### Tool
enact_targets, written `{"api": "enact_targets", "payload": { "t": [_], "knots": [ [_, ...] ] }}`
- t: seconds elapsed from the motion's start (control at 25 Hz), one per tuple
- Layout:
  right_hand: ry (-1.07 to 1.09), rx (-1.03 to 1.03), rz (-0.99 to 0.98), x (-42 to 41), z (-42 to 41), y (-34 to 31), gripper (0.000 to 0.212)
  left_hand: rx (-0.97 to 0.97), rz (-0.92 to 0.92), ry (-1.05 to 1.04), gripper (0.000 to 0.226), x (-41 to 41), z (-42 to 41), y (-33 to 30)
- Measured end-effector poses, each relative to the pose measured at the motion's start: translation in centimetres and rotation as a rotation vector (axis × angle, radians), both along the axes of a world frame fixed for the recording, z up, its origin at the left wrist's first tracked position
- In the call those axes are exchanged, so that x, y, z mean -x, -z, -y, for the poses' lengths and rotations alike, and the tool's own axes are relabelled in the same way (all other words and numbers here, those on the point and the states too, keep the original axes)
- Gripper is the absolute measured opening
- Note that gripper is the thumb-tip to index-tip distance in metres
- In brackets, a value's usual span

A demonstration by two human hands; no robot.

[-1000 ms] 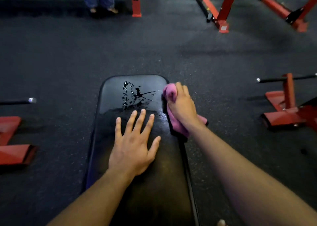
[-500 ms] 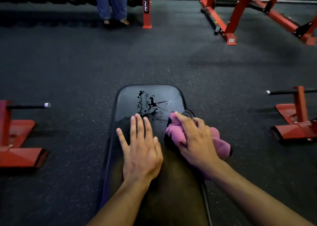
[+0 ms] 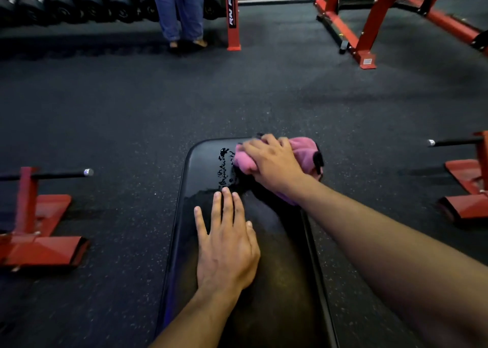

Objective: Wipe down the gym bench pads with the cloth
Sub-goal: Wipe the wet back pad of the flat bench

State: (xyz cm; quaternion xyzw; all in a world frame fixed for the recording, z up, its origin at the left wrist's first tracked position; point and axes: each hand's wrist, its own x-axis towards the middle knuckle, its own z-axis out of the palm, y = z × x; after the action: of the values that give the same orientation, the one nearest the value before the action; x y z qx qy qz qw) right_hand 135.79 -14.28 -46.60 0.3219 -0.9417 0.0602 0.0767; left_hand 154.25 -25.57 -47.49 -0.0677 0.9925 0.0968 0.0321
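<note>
head view: right hand (image 3: 274, 162) grips the pink cloth (image 3: 303, 152), fingers curled over it, at the far right corner of the bench pad (image 3: 200, 168). left hand (image 3: 227, 244) rests flat, fingers together. best to sweep left through the droplets (image 3: 224, 165), pressing evenly.

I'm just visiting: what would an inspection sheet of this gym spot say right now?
Surface: black bench pad, glossy, with wet droplets near its far end.
Job's things: pink cloth bunched at the pad's far right corner, beside the droplets.
Clutter: nothing seen on the pad.
Hands: left hand flat on the pad, fingers straight; right hand presses the cloth, fingers curled over it.
Cables: nothing seen.
Surroundings: dark speckled floor; red frames beyond and at both sides; dumbbells racked far left; a person's legs standing by them.
</note>
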Motion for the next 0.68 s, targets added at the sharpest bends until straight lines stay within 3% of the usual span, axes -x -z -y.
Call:
{"api": "enact_targets", "payload": {
  "t": [0.12, 0.2, 0.36, 0.48, 0.56, 0.68],
  "knots": [
    [0.173, 0.003, 0.042, 3.2, 2.3, -0.3, 0.040, -0.009, -0.027, -0.004, 0.077, 0.2, 0.0, 0.2],
    [0.183, 0.050, 0.032, 2.0, 1.9, 0.0, 0.044, -0.025, -0.043, 0.001, 0.076, 0.1, 0.1, 0.4],
    [-0.049, 0.117, 0.034, -5.7, -3.6, 0.7, 0.063, -0.027, -0.071, 0.001, 0.075, 0.0, 0.0, 0.8],
    [-0.152, 0.087, -0.001, -8.4, -6.4, 1.1, 0.066, -0.027, -0.065, 0.012, 0.074, -0.1, 0.1, 1.1],
    [-0.171, 0.030, -0.029, -6.4, -5.3, 0.9, 0.064, -0.024, -0.066, 0.010, 0.075, 0.0, 0.2, 0.9],
    [-0.021, 0.006, -0.010, 0.2, -1.5, 0.5, 0.055, -0.021, -0.074, 0.019, 0.074, 0.1, 0.1, 0.9]
  ]
}}
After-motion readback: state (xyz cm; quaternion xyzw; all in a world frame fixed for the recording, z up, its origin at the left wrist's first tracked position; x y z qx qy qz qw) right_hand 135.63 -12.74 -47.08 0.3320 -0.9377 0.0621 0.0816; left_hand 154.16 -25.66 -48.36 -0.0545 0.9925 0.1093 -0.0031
